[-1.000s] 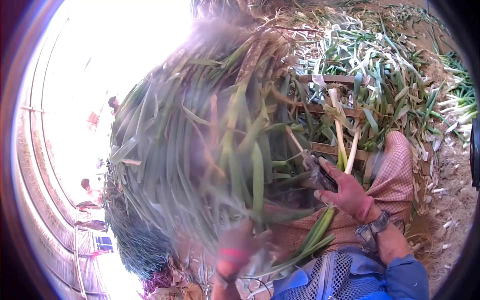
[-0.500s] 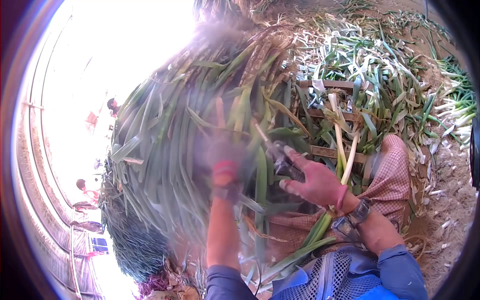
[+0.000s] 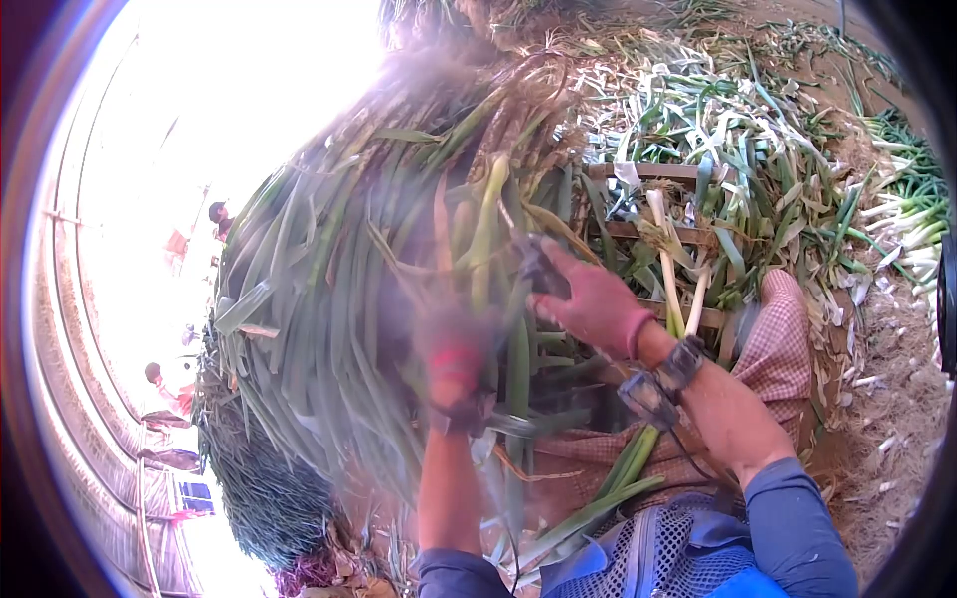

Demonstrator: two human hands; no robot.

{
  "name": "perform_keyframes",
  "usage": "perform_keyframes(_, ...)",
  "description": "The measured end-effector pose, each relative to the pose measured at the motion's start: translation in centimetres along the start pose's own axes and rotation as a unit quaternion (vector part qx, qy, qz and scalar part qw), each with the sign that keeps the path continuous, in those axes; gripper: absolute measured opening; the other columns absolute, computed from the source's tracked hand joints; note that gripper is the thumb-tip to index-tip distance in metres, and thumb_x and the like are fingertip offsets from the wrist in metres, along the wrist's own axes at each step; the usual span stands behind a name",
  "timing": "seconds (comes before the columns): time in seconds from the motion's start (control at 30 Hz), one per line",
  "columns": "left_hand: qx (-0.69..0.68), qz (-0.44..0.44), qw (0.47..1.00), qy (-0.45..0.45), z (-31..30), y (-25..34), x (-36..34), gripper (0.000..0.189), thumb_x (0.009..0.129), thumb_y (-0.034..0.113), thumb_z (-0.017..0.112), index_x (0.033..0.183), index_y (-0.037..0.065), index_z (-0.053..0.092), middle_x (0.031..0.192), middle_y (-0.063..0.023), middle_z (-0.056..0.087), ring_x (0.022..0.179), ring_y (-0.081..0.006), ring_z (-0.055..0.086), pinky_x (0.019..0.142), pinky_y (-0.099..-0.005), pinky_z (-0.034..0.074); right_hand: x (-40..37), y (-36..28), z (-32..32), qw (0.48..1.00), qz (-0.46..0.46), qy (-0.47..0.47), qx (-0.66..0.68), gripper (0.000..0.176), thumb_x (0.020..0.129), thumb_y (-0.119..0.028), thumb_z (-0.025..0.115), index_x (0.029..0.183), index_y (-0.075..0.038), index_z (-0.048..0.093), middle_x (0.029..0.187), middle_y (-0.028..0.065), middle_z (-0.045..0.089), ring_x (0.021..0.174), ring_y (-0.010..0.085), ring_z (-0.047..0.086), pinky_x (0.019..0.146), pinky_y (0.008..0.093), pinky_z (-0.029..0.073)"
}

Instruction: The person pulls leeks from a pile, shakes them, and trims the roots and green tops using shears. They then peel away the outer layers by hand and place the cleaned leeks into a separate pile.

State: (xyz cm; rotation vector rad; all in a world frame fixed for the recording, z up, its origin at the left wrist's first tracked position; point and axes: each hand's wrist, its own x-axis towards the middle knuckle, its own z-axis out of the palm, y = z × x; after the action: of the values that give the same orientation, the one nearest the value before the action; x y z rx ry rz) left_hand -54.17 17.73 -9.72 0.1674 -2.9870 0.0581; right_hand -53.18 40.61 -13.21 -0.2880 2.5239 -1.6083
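My right hand [image 3: 598, 304], in a pink glove, is closed around a dark-handled tool [image 3: 538, 267] with a thin pale tip pointing up and left. Just left of that tip stands a pale green onion stalk [image 3: 488, 219], its lower end reaching toward my left hand [image 3: 457, 349]. A hazy smear over the view blurs my left glove, so its fingers and what they may hold cannot be made out. Long green onion leaves [image 3: 339, 289] hang in a large heap around and beyond that hand. Two white onion stalks [image 3: 670, 269] lie behind my right wrist.
Cut leaves [image 3: 678, 110] cover a slatted wooden crate [image 3: 663, 171] at the upper right. Trimmed onions [image 3: 917, 214] lie along the right edge. A checkered trouser leg [image 3: 778, 339] is beside the crate. Another onion pile [image 3: 264, 478] and people [image 3: 164, 384] are at left.
My right hand with the tool has shifted left and slightly up, toward the stalk. The stalk's pale upper end shows more clearly. My left hand stays nearly in place.
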Motion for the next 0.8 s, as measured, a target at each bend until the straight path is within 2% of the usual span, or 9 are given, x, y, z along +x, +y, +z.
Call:
perform_keyframes(0.07,-0.022,-0.024,0.999,-0.037,-0.6,0.5,-1.2,0.057,0.081,0.054,0.078,0.115,0.008,0.079,0.103,-0.0188,0.079,0.101,-0.0391,0.075,0.091,-0.048,0.057,1.9,-0.1,-0.9,0.999,0.028,0.014,-0.032,0.089,0.094,-0.046,0.07,0.167,-0.011,0.033,0.12,0.0306,0.072,0.112,0.0475,0.069,0.1,0.051,0.053)
perform_keyframes(0.33,-0.067,-0.01,0.997,-0.022,-0.1,0.5,-3.6,0.054,0.082,0.053,0.077,0.11,0.007,0.08,0.097,-0.019,0.078,0.093,-0.0392,0.075,0.084,-0.0496,0.057,6.5,1.0,-3.2,0.993,0.088,0.049,-0.067,0.09,0.095,-0.051,0.07,0.168,-0.013,0.034,0.128,0.0254,0.072,0.121,0.042,0.069,0.105,0.0481,0.051)
perform_keyframes(0.5,-0.072,-0.004,0.997,-0.017,0.0,0.5,-5.3,0.052,0.083,0.054,0.077,0.106,0.008,0.08,0.094,-0.0185,0.078,0.09,-0.0398,0.075,0.081,-0.0499,0.056,7.1,1.7,-4.0,0.993,0.059,0.07,-0.069,0.089,0.095,-0.05,0.07,0.168,-0.013,0.034,0.13,0.0254,0.072,0.122,0.0414,0.069,0.106,0.048,0.051)
perform_keyframes(0.57,-0.083,0.002,0.997,-0.013,-0.2,0.5,-5.8,0.052,0.084,0.055,0.076,0.105,0.007,0.08,0.092,-0.0181,0.078,0.088,-0.0399,0.075,0.08,-0.0498,0.056,6.9,0.8,-4.7,0.99,0.088,0.06,-0.091,0.088,0.095,-0.048,0.071,0.168,-0.013,0.035,0.131,0.0261,0.071,0.121,0.0417,0.069,0.106,0.0475,0.052)
perform_keyframes(0.7,-0.086,-0.004,0.996,-0.016,-0.6,0.4,-6.8,0.051,0.084,0.054,0.077,0.103,0.007,0.08,0.088,-0.0172,0.077,0.086,-0.0392,0.075,0.078,-0.0492,0.056,6.6,1.3,-4.9,0.993,0.066,0.053,-0.083,0.087,0.095,-0.047,0.071,0.167,-0.012,0.036,0.129,0.0267,0.072,0.119,0.0423,0.069,0.105,0.0474,0.052)
perform_keyframes(0.77,-0.118,-0.007,0.992,-0.032,-1.1,0.5,-7.1,0.048,0.083,0.05,0.08,0.103,0.007,0.08,0.085,-0.0166,0.077,0.083,-0.0376,0.075,0.076,-0.0473,0.056,6.0,3.1,-3.7,0.993,0.033,0.058,-0.098,0.091,0.092,-0.052,0.072,0.167,-0.013,0.036,0.117,0.0276,0.075,0.106,0.0425,0.073,0.096,0.0465,0.055)
perform_keyframes(0.8,-0.118,-0.008,0.992,-0.033,-1.1,0.5,-7.2,0.048,0.083,0.05,0.08,0.103,0.007,0.08,0.085,-0.0166,0.077,0.083,-0.0376,0.075,0.076,-0.0473,0.056,4.9,3.3,-3.6,0.993,0.034,0.057,-0.098,0.091,0.092,-0.052,0.072,0.167,-0.013,0.036,0.117,0.0276,0.075,0.106,0.0425,0.073,0.096,0.0465,0.055)
